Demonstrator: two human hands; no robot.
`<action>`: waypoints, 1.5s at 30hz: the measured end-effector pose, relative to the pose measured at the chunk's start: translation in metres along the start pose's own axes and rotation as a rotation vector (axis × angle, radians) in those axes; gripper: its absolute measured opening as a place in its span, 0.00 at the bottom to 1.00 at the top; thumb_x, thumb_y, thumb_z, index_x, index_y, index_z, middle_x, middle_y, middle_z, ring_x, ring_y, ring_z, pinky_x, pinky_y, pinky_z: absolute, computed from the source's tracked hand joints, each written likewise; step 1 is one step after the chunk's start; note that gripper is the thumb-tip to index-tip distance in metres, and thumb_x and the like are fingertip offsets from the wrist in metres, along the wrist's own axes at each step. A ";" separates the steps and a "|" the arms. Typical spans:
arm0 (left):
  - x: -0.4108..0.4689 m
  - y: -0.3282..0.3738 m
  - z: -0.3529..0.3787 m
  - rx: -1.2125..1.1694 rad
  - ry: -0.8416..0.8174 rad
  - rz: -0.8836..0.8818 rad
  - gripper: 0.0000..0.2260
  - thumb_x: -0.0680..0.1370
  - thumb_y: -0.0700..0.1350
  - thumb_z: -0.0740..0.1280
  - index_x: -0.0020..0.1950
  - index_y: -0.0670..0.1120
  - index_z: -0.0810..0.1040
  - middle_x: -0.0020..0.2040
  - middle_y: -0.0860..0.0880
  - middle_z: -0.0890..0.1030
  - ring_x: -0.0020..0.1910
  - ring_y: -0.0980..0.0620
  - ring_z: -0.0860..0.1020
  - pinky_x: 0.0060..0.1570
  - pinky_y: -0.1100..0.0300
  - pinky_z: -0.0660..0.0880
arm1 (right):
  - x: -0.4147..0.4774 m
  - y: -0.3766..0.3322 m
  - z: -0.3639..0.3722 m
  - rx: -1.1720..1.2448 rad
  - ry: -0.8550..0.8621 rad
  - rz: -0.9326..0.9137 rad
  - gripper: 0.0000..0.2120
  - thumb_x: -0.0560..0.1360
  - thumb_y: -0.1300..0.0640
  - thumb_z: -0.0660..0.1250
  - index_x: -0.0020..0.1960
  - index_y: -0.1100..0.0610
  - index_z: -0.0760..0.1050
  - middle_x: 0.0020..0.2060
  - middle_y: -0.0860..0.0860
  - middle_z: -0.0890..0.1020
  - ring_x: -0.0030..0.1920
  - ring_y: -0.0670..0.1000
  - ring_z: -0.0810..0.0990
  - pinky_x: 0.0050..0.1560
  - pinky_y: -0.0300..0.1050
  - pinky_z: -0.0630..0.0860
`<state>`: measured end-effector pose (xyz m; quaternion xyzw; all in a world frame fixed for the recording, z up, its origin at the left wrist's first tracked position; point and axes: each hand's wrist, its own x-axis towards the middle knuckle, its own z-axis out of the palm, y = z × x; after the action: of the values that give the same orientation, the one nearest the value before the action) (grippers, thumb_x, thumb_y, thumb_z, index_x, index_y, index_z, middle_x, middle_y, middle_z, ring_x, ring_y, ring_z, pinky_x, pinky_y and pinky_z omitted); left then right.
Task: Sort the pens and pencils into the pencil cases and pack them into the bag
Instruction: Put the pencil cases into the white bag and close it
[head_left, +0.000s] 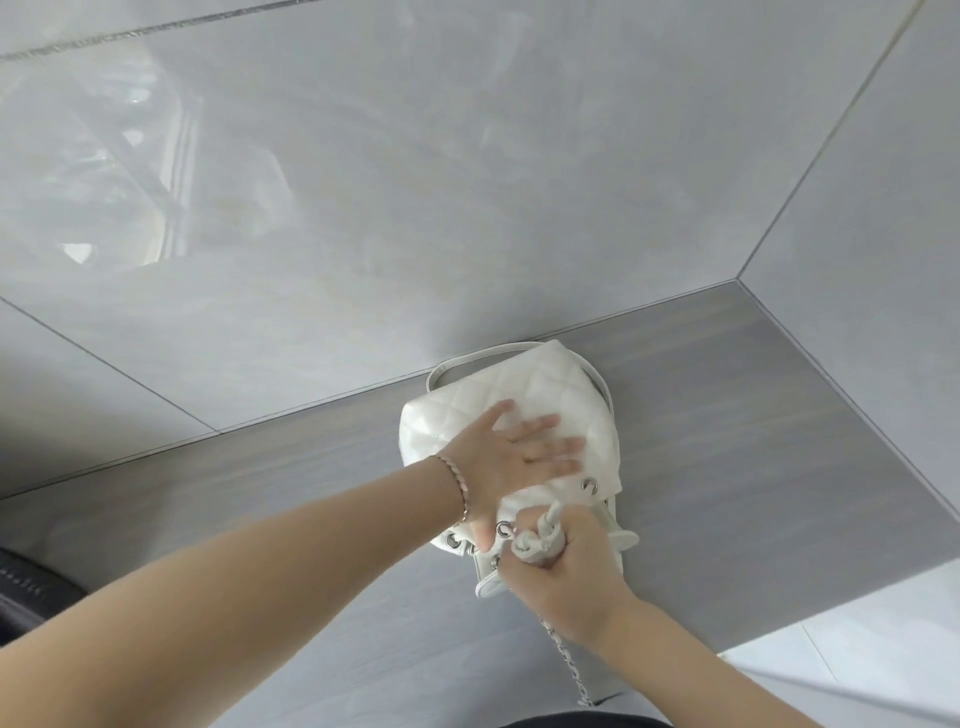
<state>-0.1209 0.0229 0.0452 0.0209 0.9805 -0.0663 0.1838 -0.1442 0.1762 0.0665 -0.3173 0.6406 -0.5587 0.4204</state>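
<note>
Now left hand (511, 457) flat on bag (545, 395); right hand (561, 561) grips drawstring (540, 535).

White quilted bag (540, 395) (diamond stitching, silver eyelets) under the hands; grey streaked tabletop (727, 441); pale glossy wall tiles (415, 182).

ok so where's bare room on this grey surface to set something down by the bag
Widest bare patch of the grey surface: right of the white bag, out to the wall corner. Another on its left, between wall and left forearm. Crowded at the bag's mouth: left hand presses it, right hand grips the drawstring.
</note>
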 end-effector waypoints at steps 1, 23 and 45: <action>-0.004 0.001 0.011 -0.166 0.073 -0.082 0.45 0.59 0.60 0.75 0.72 0.58 0.59 0.73 0.60 0.63 0.72 0.56 0.60 0.69 0.52 0.64 | 0.002 -0.001 -0.002 0.025 0.046 0.017 0.24 0.65 0.67 0.65 0.20 0.51 0.55 0.16 0.43 0.60 0.17 0.41 0.63 0.23 0.28 0.60; -0.052 0.021 -0.067 -1.151 0.464 -0.243 0.14 0.68 0.43 0.75 0.31 0.53 0.70 0.27 0.55 0.73 0.23 0.62 0.70 0.28 0.74 0.66 | 0.009 -0.015 -0.030 -0.039 -0.012 -0.127 0.04 0.66 0.51 0.68 0.41 0.45 0.75 0.35 0.37 0.81 0.41 0.33 0.77 0.44 0.23 0.68; -0.041 0.007 -0.087 -1.121 0.216 -0.395 0.12 0.68 0.41 0.71 0.28 0.50 0.71 0.27 0.48 0.76 0.23 0.53 0.75 0.30 0.58 0.76 | 0.040 -0.003 -0.044 -0.746 -0.102 0.038 0.14 0.70 0.56 0.71 0.27 0.48 0.75 0.30 0.50 0.74 0.29 0.48 0.70 0.32 0.33 0.66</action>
<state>-0.1131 0.0411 0.1395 -0.2549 0.8645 0.4303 0.0505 -0.2019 0.1600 0.0634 -0.4641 0.7841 -0.2625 0.3176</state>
